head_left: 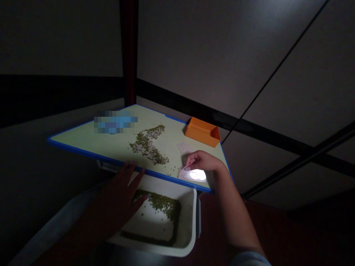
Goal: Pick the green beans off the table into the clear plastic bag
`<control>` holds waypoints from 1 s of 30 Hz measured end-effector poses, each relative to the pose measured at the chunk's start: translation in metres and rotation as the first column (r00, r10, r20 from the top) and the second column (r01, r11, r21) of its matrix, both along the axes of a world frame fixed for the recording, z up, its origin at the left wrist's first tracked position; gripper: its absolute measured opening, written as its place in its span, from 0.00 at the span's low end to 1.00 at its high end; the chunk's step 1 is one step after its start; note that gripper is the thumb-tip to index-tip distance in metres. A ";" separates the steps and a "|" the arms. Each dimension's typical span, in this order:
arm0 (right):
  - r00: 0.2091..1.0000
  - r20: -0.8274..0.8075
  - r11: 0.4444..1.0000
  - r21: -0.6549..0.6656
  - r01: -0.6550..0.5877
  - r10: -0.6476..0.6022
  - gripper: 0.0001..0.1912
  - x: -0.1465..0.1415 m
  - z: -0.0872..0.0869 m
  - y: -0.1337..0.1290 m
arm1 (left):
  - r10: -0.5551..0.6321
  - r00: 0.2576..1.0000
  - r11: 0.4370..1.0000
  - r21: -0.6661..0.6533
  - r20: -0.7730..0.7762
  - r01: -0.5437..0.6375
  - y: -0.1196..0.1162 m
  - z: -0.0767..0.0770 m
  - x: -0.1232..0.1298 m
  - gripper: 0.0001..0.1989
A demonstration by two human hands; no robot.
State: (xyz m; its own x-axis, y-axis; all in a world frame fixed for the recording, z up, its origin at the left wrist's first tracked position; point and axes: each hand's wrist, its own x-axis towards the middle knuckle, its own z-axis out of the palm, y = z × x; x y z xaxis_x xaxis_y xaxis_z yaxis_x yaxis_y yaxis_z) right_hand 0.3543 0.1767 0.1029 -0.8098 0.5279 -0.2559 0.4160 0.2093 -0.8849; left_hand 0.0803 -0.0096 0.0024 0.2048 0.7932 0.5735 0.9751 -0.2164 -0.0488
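My right hand point(195, 162) pinches the edge of a thin, clear plastic bag point(183, 173) near the board's front right corner; a bright white glow shows just under the hand. My left hand point(126, 195) is spread, its fingertips at the blue front edge of the pale board point(111, 142), its thumb over a white tub point(191, 221). Small green grains point(149, 144) lie scattered in a bent band across the board. More green grains point(163, 205) sit along the inner sides of the tub, below the board.
An orange open box point(202, 132) stands at the board's back right edge. A blurred blue item point(115, 122) lies at the back left. Dark-banded wall panels point(188, 55) rise close behind the board.
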 end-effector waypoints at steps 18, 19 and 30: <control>0.999 0.022 0.998 0.063 0.024 -0.026 0.10 -0.005 -0.005 0.001 | -0.004 0.999 0.998 0.066 -0.051 0.008 0.000 0.003 0.002 0.33; 1.000 0.026 0.998 0.056 0.013 -0.014 0.09 -0.005 -0.006 0.001 | -0.002 0.999 0.997 0.072 -0.052 0.006 0.000 0.003 0.002 0.33; 0.999 0.019 0.999 0.017 -0.037 0.037 0.10 -0.004 -0.004 0.001 | -0.008 0.999 1.000 -0.005 0.032 0.008 -0.001 0.001 0.001 0.32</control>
State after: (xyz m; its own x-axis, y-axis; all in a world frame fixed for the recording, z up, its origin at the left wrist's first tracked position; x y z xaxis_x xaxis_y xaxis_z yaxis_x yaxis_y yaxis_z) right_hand 0.3500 0.1772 0.0990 -0.8239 0.5024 -0.2622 0.4243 0.2403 -0.8731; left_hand 0.0812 -0.0102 0.0033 0.1922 0.7945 0.5761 0.9744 -0.2240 -0.0161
